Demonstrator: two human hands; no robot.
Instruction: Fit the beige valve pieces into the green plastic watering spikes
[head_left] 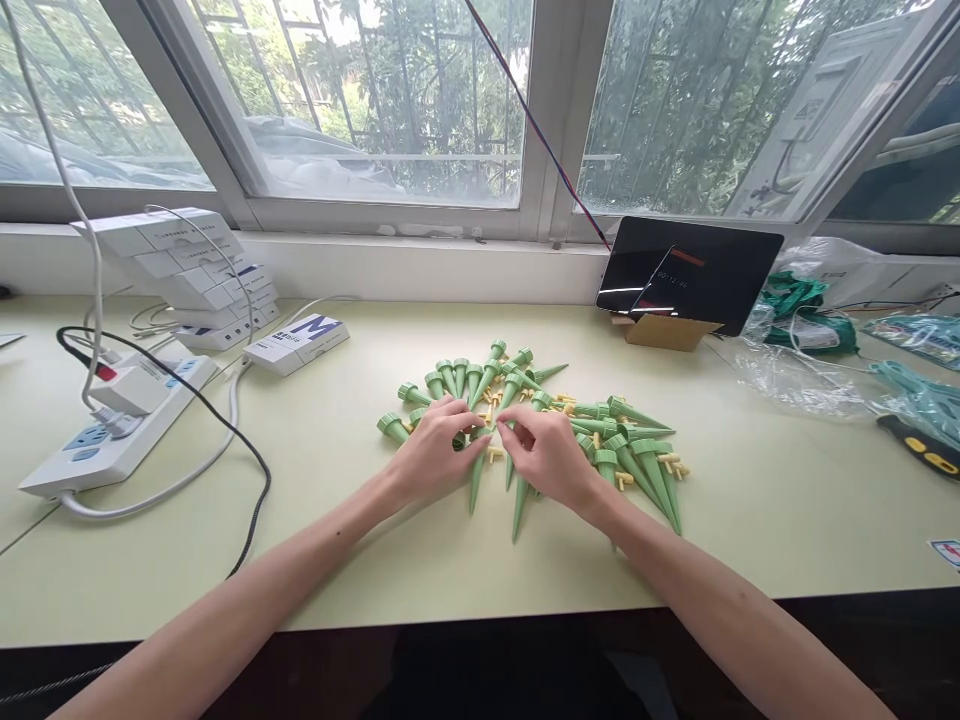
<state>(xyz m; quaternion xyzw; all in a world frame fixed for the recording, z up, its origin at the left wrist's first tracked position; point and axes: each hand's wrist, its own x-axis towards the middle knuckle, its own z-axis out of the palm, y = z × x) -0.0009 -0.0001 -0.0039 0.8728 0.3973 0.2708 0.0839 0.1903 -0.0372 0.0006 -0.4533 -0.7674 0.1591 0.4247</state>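
Many green plastic watering spikes, cone-shaped with ribbed caps, lie in a loose heap on the table. Small yellow valve pieces stick out among them. My left hand is closed, its thumb and fingers around the capped end of one green watering spike whose tip points toward me. Close beside it, my right hand is pinched, fingertips together near the same spike's cap. Whatever sits between the right fingertips is too small or hidden to make out. Several spikes lie partly under the right hand.
At the left are a white power strip with cables, stacked white boxes and a single box. A dark tablet leans on a cardboard stand at the back. Clear plastic bags and a black-yellow tool handle lie right.
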